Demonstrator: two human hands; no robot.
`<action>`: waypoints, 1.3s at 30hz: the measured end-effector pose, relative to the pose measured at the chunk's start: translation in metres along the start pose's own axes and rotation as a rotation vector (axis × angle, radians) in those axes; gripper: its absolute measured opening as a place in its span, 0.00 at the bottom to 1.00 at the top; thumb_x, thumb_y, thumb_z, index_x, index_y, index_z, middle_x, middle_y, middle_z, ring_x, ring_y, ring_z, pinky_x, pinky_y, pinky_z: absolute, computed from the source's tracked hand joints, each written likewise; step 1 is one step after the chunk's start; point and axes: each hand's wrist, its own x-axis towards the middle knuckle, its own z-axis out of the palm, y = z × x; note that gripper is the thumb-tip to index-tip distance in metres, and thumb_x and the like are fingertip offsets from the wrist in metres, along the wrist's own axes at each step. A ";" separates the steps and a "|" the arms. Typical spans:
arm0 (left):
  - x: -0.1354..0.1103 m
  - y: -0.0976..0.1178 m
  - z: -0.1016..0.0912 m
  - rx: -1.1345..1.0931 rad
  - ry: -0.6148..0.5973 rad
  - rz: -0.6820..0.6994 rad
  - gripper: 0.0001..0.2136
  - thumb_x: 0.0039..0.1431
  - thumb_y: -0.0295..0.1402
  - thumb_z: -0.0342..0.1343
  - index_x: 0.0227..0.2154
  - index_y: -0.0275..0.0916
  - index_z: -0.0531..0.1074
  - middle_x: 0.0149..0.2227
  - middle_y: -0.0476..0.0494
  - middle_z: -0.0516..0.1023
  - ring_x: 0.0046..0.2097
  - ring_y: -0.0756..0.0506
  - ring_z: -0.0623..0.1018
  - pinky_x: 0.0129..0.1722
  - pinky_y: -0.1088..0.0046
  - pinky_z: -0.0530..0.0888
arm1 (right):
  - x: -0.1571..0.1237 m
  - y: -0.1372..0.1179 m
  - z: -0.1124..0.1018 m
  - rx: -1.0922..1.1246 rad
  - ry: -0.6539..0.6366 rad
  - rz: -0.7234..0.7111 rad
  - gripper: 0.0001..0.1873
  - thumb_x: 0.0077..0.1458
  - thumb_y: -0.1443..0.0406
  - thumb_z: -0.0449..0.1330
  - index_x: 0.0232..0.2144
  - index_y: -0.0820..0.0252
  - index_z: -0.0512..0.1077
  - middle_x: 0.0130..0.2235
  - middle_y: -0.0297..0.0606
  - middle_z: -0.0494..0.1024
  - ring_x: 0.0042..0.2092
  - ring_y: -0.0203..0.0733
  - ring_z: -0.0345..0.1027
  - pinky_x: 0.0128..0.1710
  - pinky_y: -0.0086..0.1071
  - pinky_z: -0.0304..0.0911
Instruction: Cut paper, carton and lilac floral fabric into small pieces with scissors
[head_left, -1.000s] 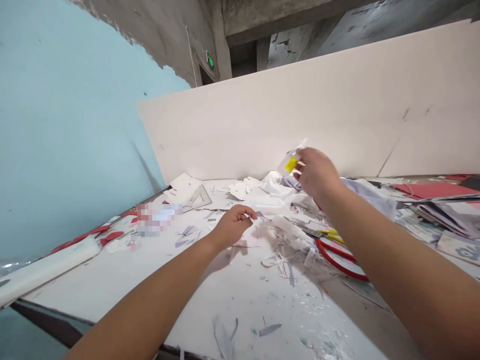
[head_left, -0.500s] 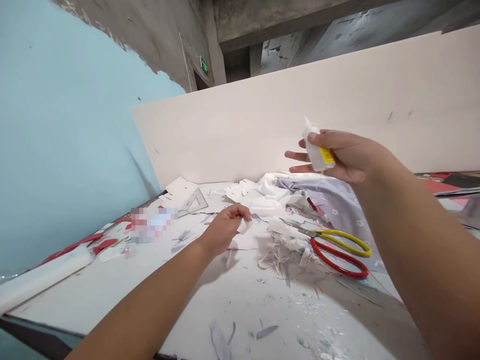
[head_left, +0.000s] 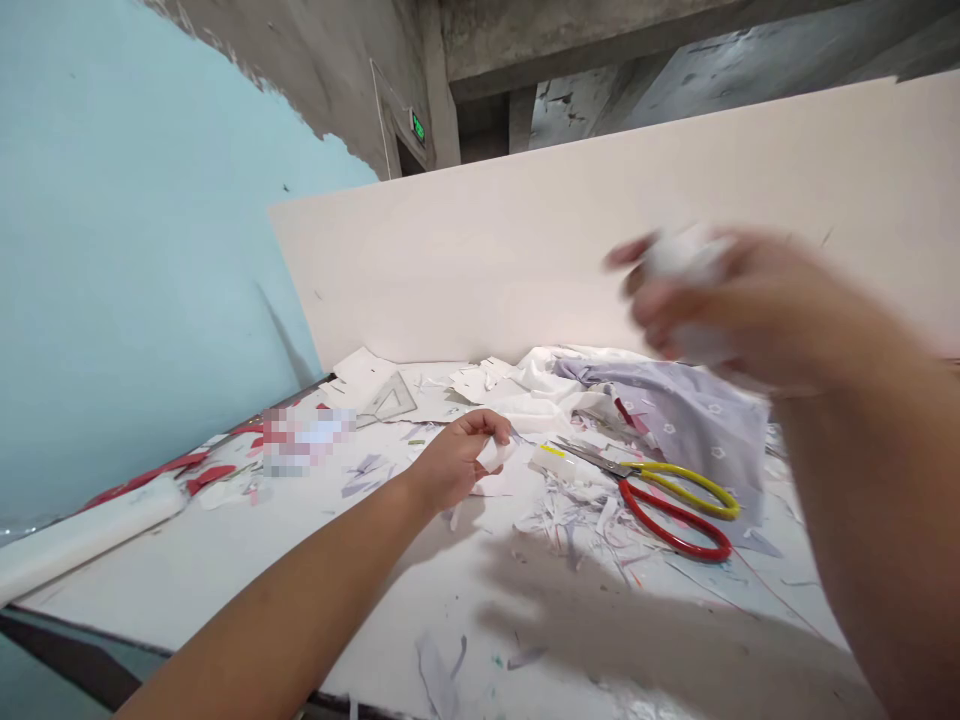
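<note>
My left hand (head_left: 454,460) is low over the table, fingers closed in a pinch on a small piece of white paper or cloth (head_left: 495,455); I cannot tell which. Raised at the right, my right hand (head_left: 750,300) is smeared by motion. Its fingers are wrapped round a small white squeeze bottle (head_left: 686,260), which is blurred, with its yellow label out of sight. Below that hand, scissors (head_left: 619,468) with one yellow and one red handle lie on the scraps. Beside their blades is a pale, clear-looking item (head_left: 574,465) with a yellow strip.
Paper shreds (head_left: 570,520) cover part of the white tabletop (head_left: 285,590). Lavender cloth (head_left: 697,410) lies behind the scissors. A clear set square (head_left: 394,398) is at the back left, a white roll (head_left: 90,535) along the left edge. A pale board (head_left: 487,260) stands behind.
My right hand has swung right with the bottle and turned, now blurred. My left hand keeps its pinch in nearly the same place. The yellow strip beside the scissors shows now.
</note>
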 end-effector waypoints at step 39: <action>0.009 -0.002 -0.020 -0.016 0.277 0.140 0.12 0.43 0.31 0.61 0.32 0.41 0.68 0.27 0.53 0.69 0.27 0.55 0.68 0.28 0.77 0.61 | 0.014 0.089 0.076 0.051 -0.218 0.173 0.12 0.37 0.69 0.61 0.26 0.58 0.62 0.26 0.31 0.71 0.30 0.38 0.71 0.22 0.26 0.60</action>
